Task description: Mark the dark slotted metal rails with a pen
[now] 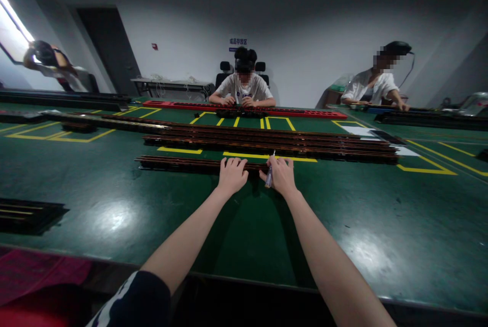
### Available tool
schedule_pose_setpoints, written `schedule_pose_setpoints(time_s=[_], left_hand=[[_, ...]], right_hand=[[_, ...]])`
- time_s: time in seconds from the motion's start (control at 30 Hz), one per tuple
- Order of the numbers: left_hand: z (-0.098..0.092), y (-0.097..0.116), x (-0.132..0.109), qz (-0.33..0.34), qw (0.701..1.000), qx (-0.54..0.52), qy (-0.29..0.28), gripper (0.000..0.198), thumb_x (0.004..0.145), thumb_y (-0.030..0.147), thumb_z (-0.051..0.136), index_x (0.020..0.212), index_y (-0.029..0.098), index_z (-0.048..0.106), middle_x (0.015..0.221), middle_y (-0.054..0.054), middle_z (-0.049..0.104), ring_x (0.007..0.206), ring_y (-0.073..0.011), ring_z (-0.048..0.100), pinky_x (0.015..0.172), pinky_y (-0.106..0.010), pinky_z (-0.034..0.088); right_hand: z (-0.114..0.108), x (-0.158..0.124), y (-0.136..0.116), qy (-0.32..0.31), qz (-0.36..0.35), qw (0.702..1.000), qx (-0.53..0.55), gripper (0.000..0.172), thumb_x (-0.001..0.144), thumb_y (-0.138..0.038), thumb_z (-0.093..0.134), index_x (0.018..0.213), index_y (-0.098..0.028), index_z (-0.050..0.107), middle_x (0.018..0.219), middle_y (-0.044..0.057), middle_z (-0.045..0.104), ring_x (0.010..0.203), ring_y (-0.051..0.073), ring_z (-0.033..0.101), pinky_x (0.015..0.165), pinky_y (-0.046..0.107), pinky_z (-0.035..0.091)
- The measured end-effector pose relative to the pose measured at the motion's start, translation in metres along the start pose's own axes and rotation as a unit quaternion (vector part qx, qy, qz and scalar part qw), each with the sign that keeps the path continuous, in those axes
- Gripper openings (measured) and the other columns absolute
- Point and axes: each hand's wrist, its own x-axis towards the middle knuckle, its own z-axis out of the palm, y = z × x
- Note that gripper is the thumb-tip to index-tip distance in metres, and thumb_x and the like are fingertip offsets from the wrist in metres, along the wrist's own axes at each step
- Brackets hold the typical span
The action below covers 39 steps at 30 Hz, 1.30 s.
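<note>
A short bundle of long dark strips with copper-brown edges (pixel 179 163) lies across the green table in front of me. My left hand (pixel 232 177) is closed over these strips near their right part, fingers bent across the far side. Just right of it, my right hand (pixel 282 177) grips a small screwdriver (pixel 269 177) with a clear, purplish handle, its thin metal tip pointing up and away. The right thumb and fingers are also at the strips, whose right end is hidden by that hand.
Beyond my hands lies a larger stack of similar strips (pixel 324 146). Another dark stack (pixel 26 215) sits at the left near edge. Yellow tape (pixel 183 151) marks the green table (pixel 343 225). Across it, a person (pixel 244 85) handles parts by a red rail (pixel 312 112); others sit left and right.
</note>
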Motion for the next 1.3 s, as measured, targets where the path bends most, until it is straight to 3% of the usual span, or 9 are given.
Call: schedule_pose_setpoints(time_s=[0.2, 0.3, 0.47, 0.67, 0.77, 0.9, 1.1, 1.3], left_hand=[[0.004, -0.002, 0.001, -0.002, 1.000, 0.000, 0.006, 0.044, 0.089, 0.028, 0.036, 0.126, 0.023, 0.059, 0.125, -0.010, 0.064, 0.120, -0.0276, 0.053, 0.111, -0.053, 0.030], [0.005, -0.002, 0.001, -0.004, 1.000, -0.005, 0.005, 0.044, 0.089, 0.027, 0.036, 0.127, 0.023, 0.059, 0.126, -0.010, 0.064, 0.120, -0.0278, 0.052, 0.111, -0.053, 0.029], [0.004, -0.002, 0.000, -0.003, 1.000, -0.011, -0.001, 0.045, 0.090, 0.026, 0.034, 0.128, 0.022, 0.058, 0.126, -0.011, 0.063, 0.122, -0.0271, 0.052, 0.112, -0.053, 0.028], [0.003, -0.001, 0.000, -0.001, 1.000, -0.010, -0.003, 0.046, 0.090, 0.026, 0.033, 0.127, 0.020, 0.058, 0.126, -0.012, 0.063, 0.122, -0.0273, 0.052, 0.113, -0.054, 0.028], [0.001, 0.000, 0.000, -0.002, 1.000, -0.004, -0.005, 0.045, 0.090, 0.026, 0.034, 0.127, 0.019, 0.059, 0.126, -0.012, 0.063, 0.121, -0.0276, 0.052, 0.111, -0.053, 0.029], [0.001, 0.000, 0.000, 0.000, 1.000, 0.000, -0.008, 0.045, 0.090, 0.025, 0.034, 0.127, 0.018, 0.058, 0.125, -0.012, 0.063, 0.120, -0.0274, 0.053, 0.111, -0.053, 0.030], [0.000, 0.001, 0.000, 0.001, 1.000, 0.007, -0.007, 0.044, 0.089, 0.023, 0.036, 0.127, 0.018, 0.058, 0.126, -0.011, 0.063, 0.120, -0.0268, 0.052, 0.111, -0.052, 0.030], [-0.001, 0.002, 0.000, 0.001, 1.000, 0.004, -0.010, 0.045, 0.089, 0.022, 0.036, 0.128, 0.020, 0.058, 0.127, -0.010, 0.063, 0.121, -0.0269, 0.052, 0.111, -0.052, 0.031]], right_hand=[[0.005, 0.002, -0.005, 0.009, 0.029, 0.999, 0.022, 0.013, 0.078, -0.025, 0.056, 0.087, -0.021, 0.049, 0.090, 0.010, 0.068, 0.088, 0.028, 0.058, 0.091, 0.043, 0.032], [0.006, 0.003, -0.008, 0.007, 0.029, 0.999, 0.029, 0.016, 0.074, -0.014, 0.054, 0.087, -0.021, 0.048, 0.093, 0.010, 0.068, 0.090, 0.028, 0.058, 0.091, 0.043, 0.033], [0.008, 0.002, -0.005, 0.005, 0.008, 0.999, 0.030, 0.023, 0.080, -0.002, 0.038, 0.087, -0.021, 0.049, 0.096, 0.011, 0.069, 0.090, 0.027, 0.060, 0.091, 0.043, 0.035], [0.007, 0.000, -0.001, -0.021, -0.024, 0.999, 0.025, 0.018, 0.079, -0.007, 0.047, 0.090, -0.020, 0.051, 0.098, 0.011, 0.069, 0.097, 0.028, 0.062, 0.096, 0.046, 0.035], [0.004, 0.000, -0.002, -0.019, -0.030, 0.999, 0.033, 0.008, 0.082, -0.019, 0.053, 0.090, -0.020, 0.052, 0.097, 0.012, 0.069, 0.092, 0.028, 0.063, 0.097, 0.047, 0.036], [0.004, 0.000, -0.003, -0.020, -0.027, 0.999, 0.029, 0.009, 0.086, -0.028, 0.052, 0.089, -0.019, 0.051, 0.094, 0.012, 0.069, 0.086, 0.026, 0.063, 0.096, 0.045, 0.037], [0.009, 0.001, -0.004, -0.006, -0.001, 1.000, 0.029, 0.009, 0.082, -0.025, 0.055, 0.086, -0.020, 0.048, 0.092, 0.011, 0.069, 0.086, 0.027, 0.063, 0.093, 0.044, 0.037], [0.013, 0.002, -0.003, 0.002, 0.023, 0.999, 0.036, 0.015, 0.078, -0.010, 0.052, 0.087, -0.021, 0.046, 0.096, 0.011, 0.069, 0.090, 0.027, 0.064, 0.091, 0.044, 0.039]])
